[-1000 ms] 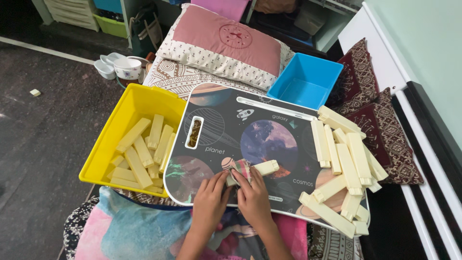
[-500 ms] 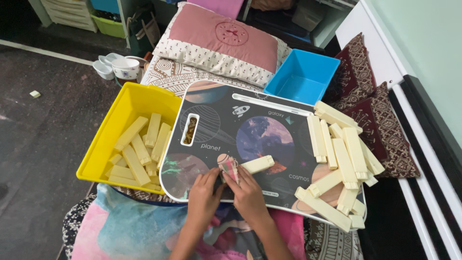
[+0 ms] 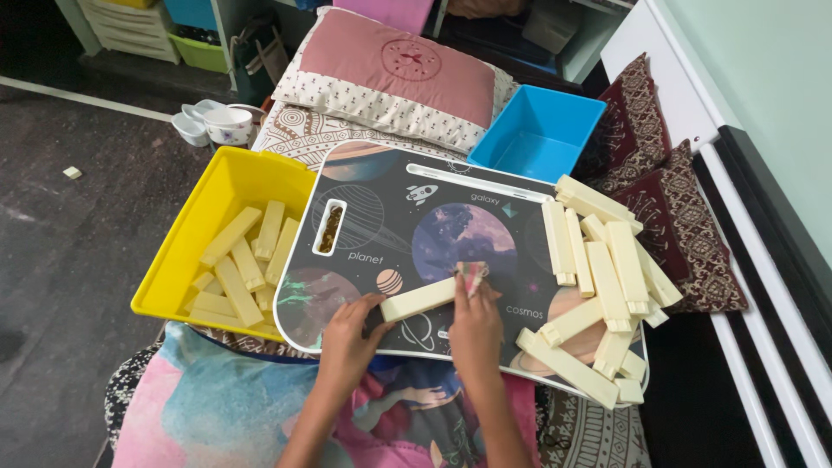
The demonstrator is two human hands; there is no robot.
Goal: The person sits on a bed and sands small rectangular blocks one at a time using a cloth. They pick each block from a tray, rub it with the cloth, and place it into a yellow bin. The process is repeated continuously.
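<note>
Cream rectangular wooden block [image 3: 418, 299] lying flat, tilted, near front edge of space-printed lap tray [image 3: 381, 208], small pinkish cloth [image 3: 471, 276] at its right end

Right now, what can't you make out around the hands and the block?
Head view only:
- Small pink thing: right hand covers most of it; kind unclear.
- Block: its near end hidden under left hand.
- Yellow bin: its right side hidden by the lap tray.

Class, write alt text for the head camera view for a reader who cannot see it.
Two hands work on a space-themed lap tray: the left hand holds a cream block while the right hand presses a small pink piece against it. More cream blocks pile at right; a yellow bin holds others.
</note>
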